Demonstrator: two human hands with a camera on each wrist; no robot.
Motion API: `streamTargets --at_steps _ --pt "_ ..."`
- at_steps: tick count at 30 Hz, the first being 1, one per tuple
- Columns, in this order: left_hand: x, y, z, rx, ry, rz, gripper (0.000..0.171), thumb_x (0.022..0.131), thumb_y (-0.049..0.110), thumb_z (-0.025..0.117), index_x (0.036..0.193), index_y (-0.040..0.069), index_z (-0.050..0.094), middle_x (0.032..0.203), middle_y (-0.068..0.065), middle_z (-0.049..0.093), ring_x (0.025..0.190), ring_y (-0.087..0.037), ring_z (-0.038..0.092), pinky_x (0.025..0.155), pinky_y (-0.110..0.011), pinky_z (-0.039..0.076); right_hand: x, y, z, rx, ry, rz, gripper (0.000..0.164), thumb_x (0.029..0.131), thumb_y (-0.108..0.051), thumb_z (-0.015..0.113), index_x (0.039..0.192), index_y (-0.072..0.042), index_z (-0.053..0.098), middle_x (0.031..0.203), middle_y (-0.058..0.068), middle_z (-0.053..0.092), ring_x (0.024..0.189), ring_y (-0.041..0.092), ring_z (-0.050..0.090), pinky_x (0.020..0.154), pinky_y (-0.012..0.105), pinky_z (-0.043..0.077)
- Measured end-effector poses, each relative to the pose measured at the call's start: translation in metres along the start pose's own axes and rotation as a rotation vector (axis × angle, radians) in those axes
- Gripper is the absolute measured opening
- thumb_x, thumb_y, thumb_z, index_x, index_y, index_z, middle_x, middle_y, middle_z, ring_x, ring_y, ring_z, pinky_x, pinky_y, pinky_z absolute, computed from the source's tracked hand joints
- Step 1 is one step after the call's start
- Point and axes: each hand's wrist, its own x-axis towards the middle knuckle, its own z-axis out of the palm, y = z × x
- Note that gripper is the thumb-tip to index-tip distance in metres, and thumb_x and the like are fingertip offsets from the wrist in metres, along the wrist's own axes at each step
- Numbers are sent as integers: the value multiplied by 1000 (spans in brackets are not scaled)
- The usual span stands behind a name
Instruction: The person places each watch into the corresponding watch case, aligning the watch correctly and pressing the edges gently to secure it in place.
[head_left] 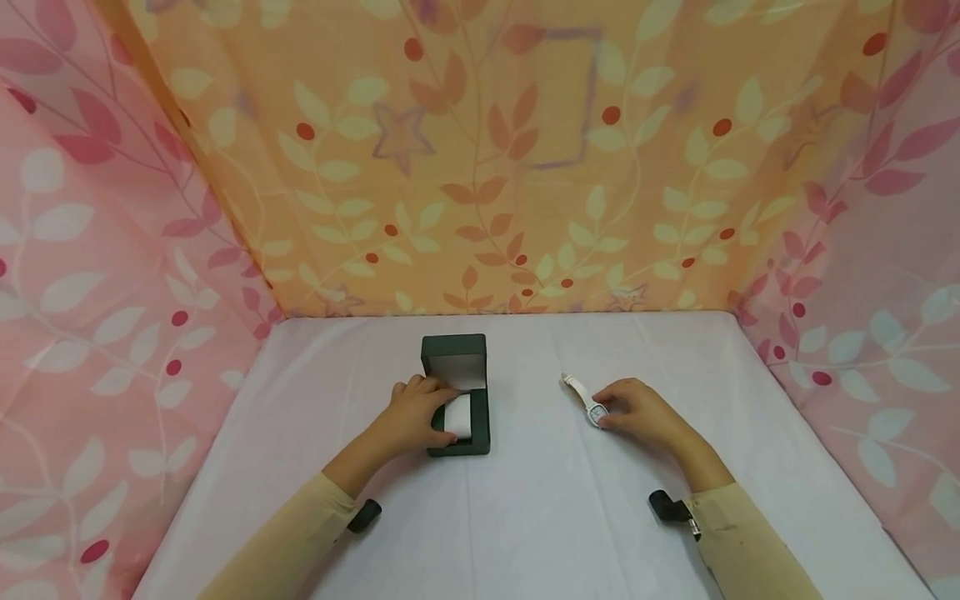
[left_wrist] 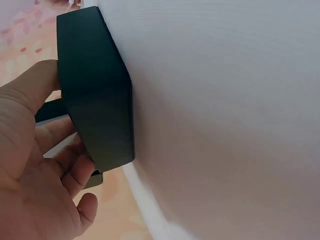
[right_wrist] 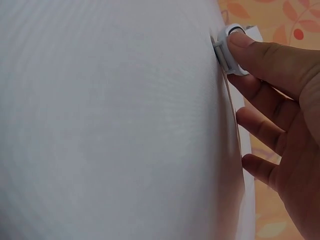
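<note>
A dark green watch box [head_left: 481,425] stands on the white-covered table with its lid [head_left: 454,346] raised. Inside it sits a white cushion [head_left: 459,417]. My left hand [head_left: 408,417] reaches over the box's left side, thumb at the cushion's near end and index finger at its far end. In the left wrist view the box [left_wrist: 100,115] hides those fingertips. To the right, my right hand [head_left: 637,412] pinches a white wristwatch [head_left: 596,413] by its case, thumb on the dial side. Its white strap [head_left: 576,387] stretches away to the upper left, low over the cloth.
A white cloth [head_left: 525,517] covers the table. Orange leaf-patterned fabric [head_left: 480,208] rises behind it, with pink patterned fabric [head_left: 90,333] along the left and similar fabric [head_left: 885,333] on the right. Each sleeve has a small black device at the wrist.
</note>
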Motion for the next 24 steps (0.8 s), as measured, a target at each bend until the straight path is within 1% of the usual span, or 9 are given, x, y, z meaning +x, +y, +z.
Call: streamTargets --at_steps 4,8,12,15,19,21,24 --pt "1 2 0 19 -1 6 71 79 52 84 140 21 63 136 -2 59 124 -25 47 93 -49 35 0 1 1 -24 5 9 32 79 -22 89 108 -17 77 115 5 69 115 29 58 103 53 42" --pt "5 1 2 28 -9 3 71 78 51 85 138 19 63 136 -3 59 122 -24 47 94 -48 34 0 -1 0 -14 6 30 29 78 -25 90 104 -18 77 115 6 67 112 27 58 101 51 43" --pt "7 0 4 30 -10 6 71 77 49 87 135 17 63 134 -4 59 120 -25 46 93 -48 34 1 -2 0 6 1 54 29 78 -28 90 103 -17 78 112 5 67 106 22 59 96 46 45" --pt "7 1 3 12 -2 17 71 76 47 88 135 16 62 132 -6 59 119 -27 47 92 -49 35 1 -3 0 16 0 72 30 78 -28 90 103 -17 78 110 4 66 102 19 59 92 42 46" --pt "6 2 1 16 -6 33 74 77 46 87 138 15 60 133 -8 58 120 -29 47 92 -49 35 1 -2 0 16 4 63 30 77 -26 91 102 -16 78 106 3 67 98 18 59 89 38 46" --pt "6 2 0 18 -11 42 74 78 46 87 139 14 59 133 -8 58 120 -29 46 92 -49 35 2 -1 0 4 5 38 30 78 -26 91 102 -15 78 104 2 68 98 18 59 89 39 46" --pt "5 1 0 19 -11 56 72 78 44 87 138 15 61 131 -8 58 119 -29 46 92 -49 35 3 -1 -1 -7 9 22 29 77 -25 91 102 -15 78 101 0 68 98 18 58 90 41 46"
